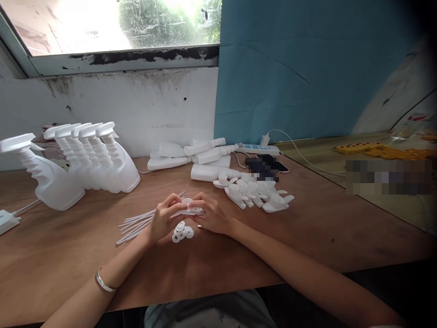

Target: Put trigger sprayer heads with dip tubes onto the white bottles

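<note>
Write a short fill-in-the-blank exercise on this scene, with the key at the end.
The bracelet is on the person's ____ arm.
The left hand and right hand hold a plastic part coloured ____.
The cloth beside the window is ____.

left; white; blue

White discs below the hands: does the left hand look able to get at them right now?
Probably yes: the discs lie uncovered, just beside the left hand. But its fingers are on a white plastic part also held by the right hand, so it may need to let go.
</note>
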Tool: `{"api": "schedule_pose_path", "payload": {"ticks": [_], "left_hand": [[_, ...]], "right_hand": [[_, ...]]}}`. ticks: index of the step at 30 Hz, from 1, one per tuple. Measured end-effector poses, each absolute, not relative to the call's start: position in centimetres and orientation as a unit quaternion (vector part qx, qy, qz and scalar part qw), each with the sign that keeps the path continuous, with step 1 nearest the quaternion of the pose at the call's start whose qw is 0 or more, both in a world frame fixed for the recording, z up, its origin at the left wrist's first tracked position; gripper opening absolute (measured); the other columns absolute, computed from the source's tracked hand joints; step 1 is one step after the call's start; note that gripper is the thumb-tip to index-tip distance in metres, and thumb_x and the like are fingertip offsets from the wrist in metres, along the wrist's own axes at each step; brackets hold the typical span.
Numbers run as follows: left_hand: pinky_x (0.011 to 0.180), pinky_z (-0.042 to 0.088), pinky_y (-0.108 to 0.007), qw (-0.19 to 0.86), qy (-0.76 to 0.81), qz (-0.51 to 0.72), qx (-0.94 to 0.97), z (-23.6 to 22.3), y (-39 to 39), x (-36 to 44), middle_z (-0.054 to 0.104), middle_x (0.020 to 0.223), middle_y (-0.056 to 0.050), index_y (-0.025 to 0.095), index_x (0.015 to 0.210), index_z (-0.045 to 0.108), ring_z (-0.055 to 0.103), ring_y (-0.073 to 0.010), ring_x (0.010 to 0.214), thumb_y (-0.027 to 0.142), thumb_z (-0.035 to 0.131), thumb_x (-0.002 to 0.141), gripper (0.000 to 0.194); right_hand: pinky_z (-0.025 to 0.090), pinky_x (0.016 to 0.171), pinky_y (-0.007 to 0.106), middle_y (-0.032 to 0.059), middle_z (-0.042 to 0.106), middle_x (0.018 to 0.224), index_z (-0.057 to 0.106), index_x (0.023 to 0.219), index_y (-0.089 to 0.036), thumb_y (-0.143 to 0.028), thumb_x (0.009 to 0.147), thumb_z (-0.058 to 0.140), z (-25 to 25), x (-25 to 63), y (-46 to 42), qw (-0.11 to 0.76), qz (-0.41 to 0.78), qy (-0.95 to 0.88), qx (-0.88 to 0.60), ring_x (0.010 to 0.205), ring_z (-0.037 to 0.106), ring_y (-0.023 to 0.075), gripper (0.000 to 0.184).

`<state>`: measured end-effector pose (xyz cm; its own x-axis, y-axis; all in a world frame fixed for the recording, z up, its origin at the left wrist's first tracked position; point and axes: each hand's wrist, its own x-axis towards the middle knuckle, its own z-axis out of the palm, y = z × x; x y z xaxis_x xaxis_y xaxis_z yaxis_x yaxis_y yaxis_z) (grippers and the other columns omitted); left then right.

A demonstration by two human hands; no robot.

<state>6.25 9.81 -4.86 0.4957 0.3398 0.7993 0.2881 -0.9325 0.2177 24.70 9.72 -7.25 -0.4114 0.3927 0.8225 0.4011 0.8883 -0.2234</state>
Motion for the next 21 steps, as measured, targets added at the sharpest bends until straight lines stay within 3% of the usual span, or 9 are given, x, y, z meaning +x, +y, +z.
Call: {"api": "schedule_pose_path", "payload": {"ticks": [5, 12, 21], "left_hand": [[0.057, 0.044, -0.017, 0.024, 0.186, 0.457, 0.869, -5.06, 9.9, 6.21, 0.046, 0.081, 0.0, 0.019, 0.088, 0.053, 0.051, -0.0074, 0.064, 0.015, 0.06, 0.077, 0.013], [0.056, 0.043, -0.019, 0.074, 0.251, 0.44, 0.859, -5.69, 10.23, 6.16, 0.047, 0.082, 0.001, 0.022, 0.099, 0.041, 0.048, -0.008, 0.061, 0.024, 0.06, 0.078, 0.028], [0.063, 0.046, -0.022, 0.04, 0.26, 0.365, 0.893, -5.53, 10.26, 5.96, 0.051, 0.091, -0.004, 0.021, 0.1, 0.045, 0.055, -0.0124, 0.074, 0.025, 0.053, 0.082, 0.02]], "right_hand": [[0.05, 0.063, 0.025, 0.0034, 0.058, 0.087, 0.032, 0.119, -0.02, -0.018, 0.072, 0.061, -7.59, 24.56, 9.64, 0.507, 0.027, -0.815, -0.28, 0.074, 0.06, 0.0146, 0.055], [0.05, 0.069, 0.026, 0.0048, 0.064, 0.091, 0.047, 0.103, -0.02, -0.016, 0.074, 0.059, -7.18, 24.53, 9.57, 0.497, -0.002, -0.823, -0.275, 0.079, 0.063, 0.0158, 0.032], [0.049, 0.066, 0.027, 0.0033, 0.066, 0.084, 0.049, 0.097, -0.02, -0.025, 0.075, 0.06, -7.11, 24.51, 9.72, 0.45, -0.032, -0.843, -0.295, 0.075, 0.063, 0.0172, 0.024]]}}
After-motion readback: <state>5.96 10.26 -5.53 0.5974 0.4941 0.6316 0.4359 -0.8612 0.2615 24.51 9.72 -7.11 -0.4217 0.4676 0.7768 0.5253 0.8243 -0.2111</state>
